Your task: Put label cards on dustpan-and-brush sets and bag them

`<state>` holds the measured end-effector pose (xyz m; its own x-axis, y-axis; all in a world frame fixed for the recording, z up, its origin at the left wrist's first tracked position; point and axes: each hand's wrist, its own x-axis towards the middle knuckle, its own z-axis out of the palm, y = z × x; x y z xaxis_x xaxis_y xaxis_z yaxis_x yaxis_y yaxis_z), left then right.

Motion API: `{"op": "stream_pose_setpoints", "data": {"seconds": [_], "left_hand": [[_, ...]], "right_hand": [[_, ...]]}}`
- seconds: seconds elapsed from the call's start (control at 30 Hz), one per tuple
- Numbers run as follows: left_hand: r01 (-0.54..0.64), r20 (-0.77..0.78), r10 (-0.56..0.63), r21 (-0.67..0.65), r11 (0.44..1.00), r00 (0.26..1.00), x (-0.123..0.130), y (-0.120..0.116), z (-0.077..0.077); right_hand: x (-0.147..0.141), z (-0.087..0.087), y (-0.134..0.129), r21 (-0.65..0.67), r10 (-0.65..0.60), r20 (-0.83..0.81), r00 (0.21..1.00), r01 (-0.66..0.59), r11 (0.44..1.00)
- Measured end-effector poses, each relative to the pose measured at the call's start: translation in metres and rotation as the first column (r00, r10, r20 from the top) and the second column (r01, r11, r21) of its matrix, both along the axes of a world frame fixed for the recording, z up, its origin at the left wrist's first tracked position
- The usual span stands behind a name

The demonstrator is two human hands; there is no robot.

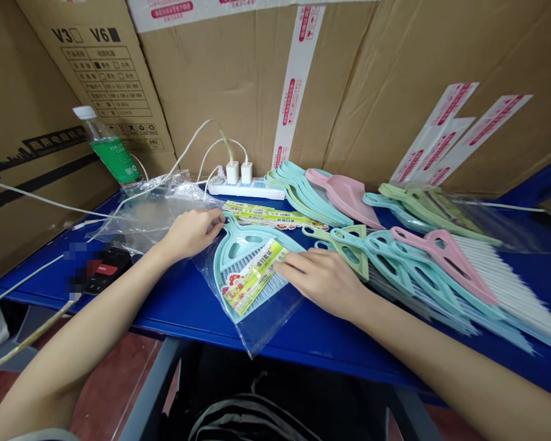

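A light-blue dustpan [245,236] with a matching brush, its bristles [269,285] showing, lies on the blue table within a clear plastic bag [257,335]. A yellow-green printed label card [252,278] lies slantwise over the bristles. My left hand [195,231] is closed at the dustpan's handle end, with its fingertips pinched by the bag's edge. At the card's upper right end, the fingers of my right hand [324,275] are bent and closed on it; their tips are partly hidden.
Several dustpans [344,190] in blue, pink and green lie behind; several brushes [463,260] are fanned out at right. More label cards [270,214] lie beyond the dustpan. Plastic bags [160,202], a bottle [110,150], a power strip [252,188] and cables stand leftward, before cardboard boxes [229,73].
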<state>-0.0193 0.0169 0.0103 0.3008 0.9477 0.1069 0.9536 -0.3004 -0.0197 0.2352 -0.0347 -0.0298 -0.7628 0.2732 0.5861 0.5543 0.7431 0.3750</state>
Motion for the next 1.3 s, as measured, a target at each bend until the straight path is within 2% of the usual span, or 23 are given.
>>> {"op": "stream_pose_setpoints", "data": {"seconds": [0.2,0.47,0.67,0.8,1.03,1.17,1.3], "left_hand": [[-0.005,-0.004,0.005,-0.002,1.000,1.000,-0.001,0.000,0.000],[-0.022,-0.001,0.022,-0.032,0.999,1.000,-0.001,0.000,-0.001],[-0.022,-0.008,0.022,-0.043,0.999,1.000,0.001,-0.002,0.001],[-0.041,-0.007,0.041,-0.052,0.998,0.999,0.001,-0.002,0.001],[-0.031,-0.002,0.031,-0.037,0.999,1.000,0.001,-0.002,0.001],[-0.038,0.012,0.039,-0.053,0.998,0.999,0.002,-0.001,0.001],[-0.026,0.034,0.028,-0.043,0.999,0.999,0.000,0.001,-0.002]], "right_hand": [[0.002,0.003,-0.001,-0.040,-0.002,0.097,0.995,0.006,0.999],[0.002,0.005,-0.006,-0.256,0.004,0.156,0.988,0.036,0.966],[-0.004,0.004,-0.019,-0.382,-0.115,0.200,0.973,0.186,0.905],[-0.008,0.002,-0.027,-0.416,-0.162,0.181,0.970,0.225,0.881],[-0.004,0.013,-0.026,-0.400,-0.146,0.062,0.987,0.159,0.903],[0.004,0.018,-0.013,-0.347,-0.276,0.011,0.961,0.262,0.900],[0.012,0.013,0.005,-0.461,-0.394,-0.004,0.919,0.347,0.817]]}}
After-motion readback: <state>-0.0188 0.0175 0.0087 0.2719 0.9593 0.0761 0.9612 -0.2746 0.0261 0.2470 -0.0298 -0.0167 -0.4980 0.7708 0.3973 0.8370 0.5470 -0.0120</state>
